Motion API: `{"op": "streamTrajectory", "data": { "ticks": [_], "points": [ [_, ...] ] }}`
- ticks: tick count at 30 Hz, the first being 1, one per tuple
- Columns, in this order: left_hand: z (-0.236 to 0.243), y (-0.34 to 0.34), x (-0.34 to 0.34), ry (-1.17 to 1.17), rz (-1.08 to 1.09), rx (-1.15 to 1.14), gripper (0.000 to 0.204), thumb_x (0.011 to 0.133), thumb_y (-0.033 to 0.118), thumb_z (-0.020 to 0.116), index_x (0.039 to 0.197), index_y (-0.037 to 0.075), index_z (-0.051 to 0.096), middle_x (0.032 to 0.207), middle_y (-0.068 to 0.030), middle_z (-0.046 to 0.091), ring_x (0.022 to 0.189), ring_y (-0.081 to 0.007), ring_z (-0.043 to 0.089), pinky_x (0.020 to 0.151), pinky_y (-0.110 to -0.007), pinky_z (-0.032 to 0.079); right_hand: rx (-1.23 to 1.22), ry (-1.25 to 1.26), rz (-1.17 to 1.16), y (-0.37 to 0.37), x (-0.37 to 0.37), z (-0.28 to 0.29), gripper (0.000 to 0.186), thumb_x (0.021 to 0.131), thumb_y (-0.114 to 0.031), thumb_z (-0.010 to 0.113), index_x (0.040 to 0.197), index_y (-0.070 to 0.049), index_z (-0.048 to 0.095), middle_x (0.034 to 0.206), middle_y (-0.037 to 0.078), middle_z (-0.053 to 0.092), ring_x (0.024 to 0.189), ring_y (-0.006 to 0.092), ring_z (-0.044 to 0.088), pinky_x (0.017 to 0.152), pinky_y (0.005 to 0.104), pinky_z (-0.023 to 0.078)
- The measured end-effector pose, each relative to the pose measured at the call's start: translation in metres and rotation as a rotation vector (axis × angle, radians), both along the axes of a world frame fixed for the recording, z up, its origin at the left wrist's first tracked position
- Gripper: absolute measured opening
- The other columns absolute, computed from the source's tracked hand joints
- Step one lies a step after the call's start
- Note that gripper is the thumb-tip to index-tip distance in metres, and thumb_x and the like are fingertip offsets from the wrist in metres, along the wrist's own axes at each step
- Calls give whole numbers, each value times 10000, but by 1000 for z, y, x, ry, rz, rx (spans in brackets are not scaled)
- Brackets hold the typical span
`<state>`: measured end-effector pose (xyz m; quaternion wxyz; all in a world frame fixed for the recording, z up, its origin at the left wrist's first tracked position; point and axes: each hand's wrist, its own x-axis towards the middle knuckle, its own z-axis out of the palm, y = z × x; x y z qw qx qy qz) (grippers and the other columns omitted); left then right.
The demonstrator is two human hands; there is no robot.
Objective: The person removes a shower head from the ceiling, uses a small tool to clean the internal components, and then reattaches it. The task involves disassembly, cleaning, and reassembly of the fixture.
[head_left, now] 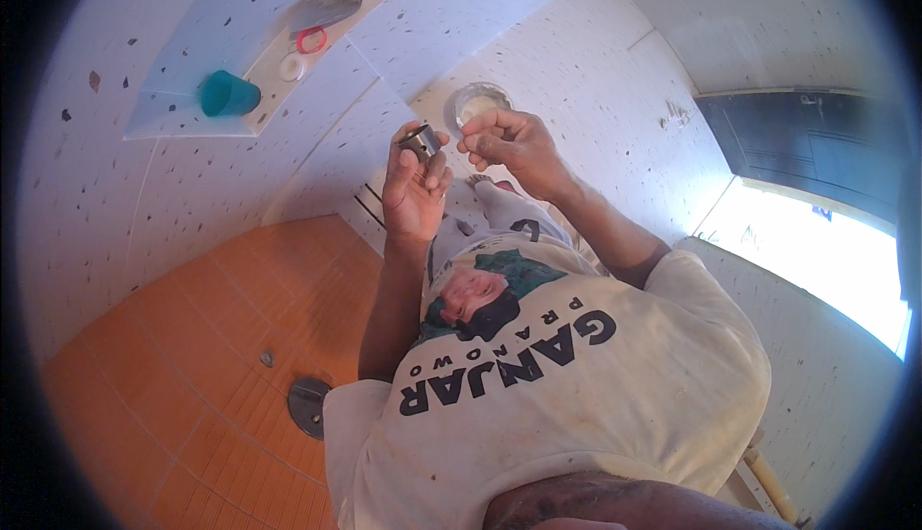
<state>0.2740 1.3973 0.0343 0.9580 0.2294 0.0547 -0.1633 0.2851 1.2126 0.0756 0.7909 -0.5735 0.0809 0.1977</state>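
Observation:
My left hand (413, 194) is raised in front of my body, its fingers and thumb closed around a short, shiny metal cylinder (420, 142). A small dark hole shows in the cylinder's side. Just right of it is my right hand (514, 149), apart from the cylinder, with thumb and fingertips pinched together. Whatever those fingertips hold, if anything, is too small to make out. Beyond the right hand's fingers stands a round container (480, 101) with pale contents, partly covered by that hand.
On the speckled ledge at upper left are a teal cup (227, 95), a white ring-shaped roll (292, 67), a red ring (311, 41) and a trowel (333, 2). Orange tiles (206, 338) spread at lower left, with a round grey fitting (307, 407). A dark panel (812, 141) is at right.

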Motion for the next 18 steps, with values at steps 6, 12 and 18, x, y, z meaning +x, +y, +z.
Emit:
{"op": "streamTrajectory", "data": {
  "ticks": [6,12,18],
  "points": [
    [4,2,-2,-175,-7,291,491,841,98,729,1249,79,456,1083,-128,606,809,-105,558,701,-243,465,-17,-62,-30,3,-5,9,190,937,-130,637,1053,21,654,886,57,677,731,89,615,687,241,516],
    [21,0,-8,-515,87,604,555,790,-41,740,1227,49,410,1141,-147,563,982,-170,609,840,-292,535,-33,-110,4,3,-16,20,219,931,-184,659,1041,5,663,869,31,651,725,79,609,676,232,507],
    [36,1,-14,-608,90,702,543,792,-59,726,1211,37,394,1175,-184,541,1028,-193,619,814,-291,561,91,-74,-23,5,-29,12,227,935,-209,662,1045,-10,662,852,22,623,727,79,594,679,232,493]
  ]
}}
